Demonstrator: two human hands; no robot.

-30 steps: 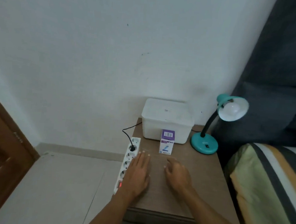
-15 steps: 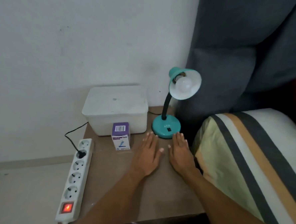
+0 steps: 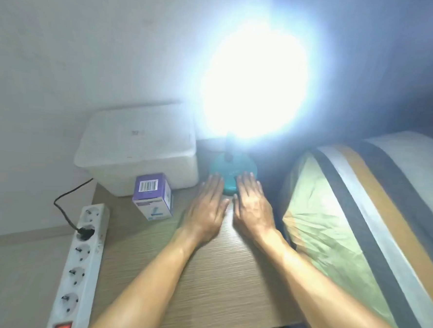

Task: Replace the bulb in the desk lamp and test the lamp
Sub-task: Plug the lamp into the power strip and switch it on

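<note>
Bedside table (image 3: 228, 286): wood-grain top.
Storage box (image 3: 137, 149): white, lidded, far left.
Desk lamp (image 3: 231, 166): teal base far centre, lit, glare hides bulb. Likely light, bulb fragile, hot; steady by base.
Left hand (image 3: 206, 209), right hand (image 3: 252, 208): flat, holding nothing, fingertips at base.
Bulb carton (image 3: 152, 196): purple, left.

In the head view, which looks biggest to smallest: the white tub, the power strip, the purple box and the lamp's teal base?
1. White tub
2. Power strip, though it is nearer the camera, so its rank is unsure
3. Purple box
4. Teal base, partly covered by fingers and glare, so unsure against the box
</note>
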